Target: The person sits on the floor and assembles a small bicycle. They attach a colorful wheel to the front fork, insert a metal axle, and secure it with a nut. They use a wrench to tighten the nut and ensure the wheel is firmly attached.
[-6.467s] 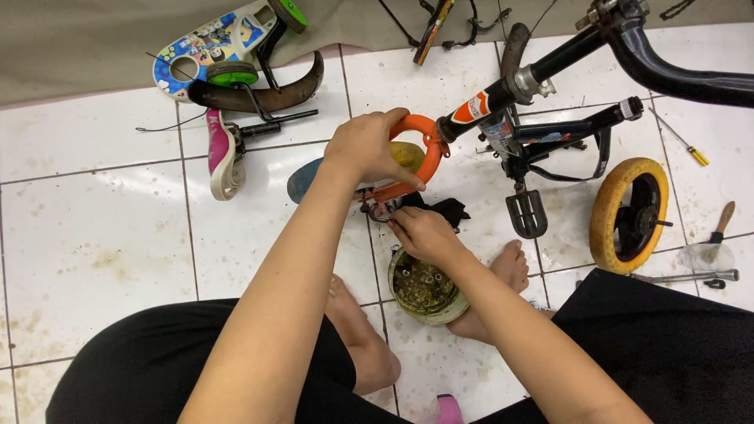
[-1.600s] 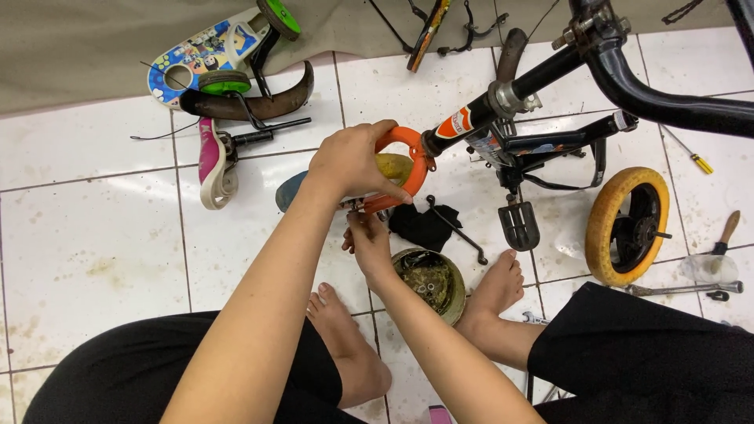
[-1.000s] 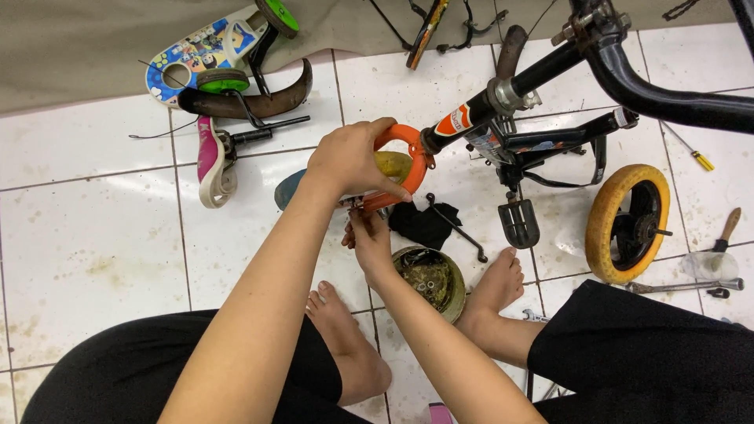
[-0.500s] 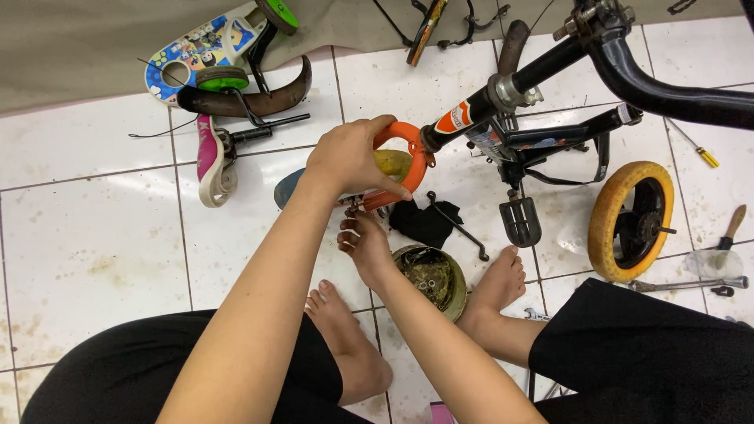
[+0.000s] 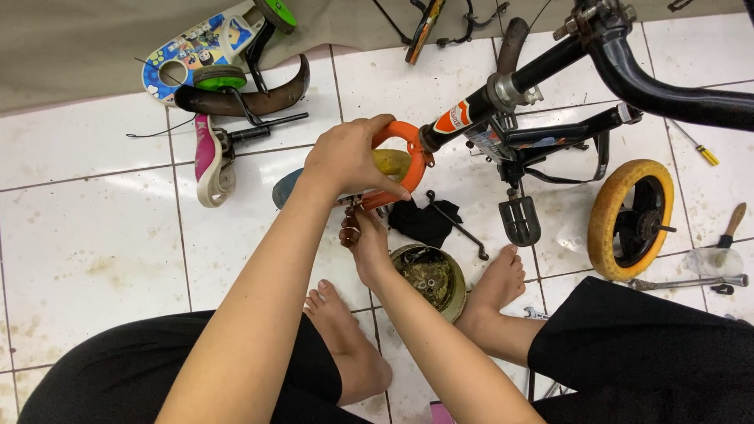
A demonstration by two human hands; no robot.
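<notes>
The left hand (image 5: 349, 161) is wrapped over the top of an orange chain guard (image 5: 402, 153) at the end of the small bicycle frame (image 5: 503, 86); the right hand (image 5: 363, 239), just below the guard, pinches a small metal part. The guard looks like light, stiff plastic, best gripped at its rim. A grimy tin (image 5: 432, 276) of parts sits below it.

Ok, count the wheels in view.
2: a yellow wheel stands right of the pedal, and a green wheel sits on the toy parts at top left. Others may be hidden.
</notes>
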